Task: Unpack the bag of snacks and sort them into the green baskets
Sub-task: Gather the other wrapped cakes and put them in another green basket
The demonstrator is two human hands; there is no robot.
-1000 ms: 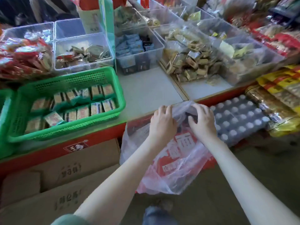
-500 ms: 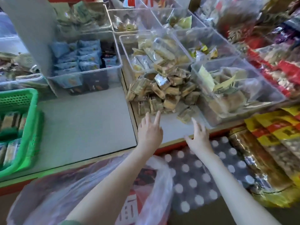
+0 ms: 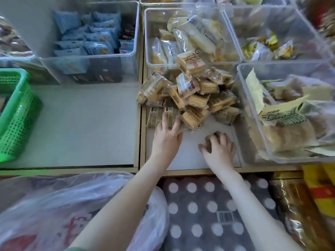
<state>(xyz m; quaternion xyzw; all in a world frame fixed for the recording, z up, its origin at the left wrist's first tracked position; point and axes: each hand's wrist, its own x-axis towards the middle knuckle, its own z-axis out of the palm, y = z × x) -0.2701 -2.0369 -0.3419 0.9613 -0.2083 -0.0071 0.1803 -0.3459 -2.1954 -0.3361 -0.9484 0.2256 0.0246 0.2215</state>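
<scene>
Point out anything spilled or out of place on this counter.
A heap of tan snack packets lies loose on the white counter, tumbled against the front of a clear bin rather than inside any container. One stray packet sits apart from it, under the curled right grip.

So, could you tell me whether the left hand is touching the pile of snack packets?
Touching: the head view shows the left hand with straight fingers resting on the pile of snack packets.
</scene>
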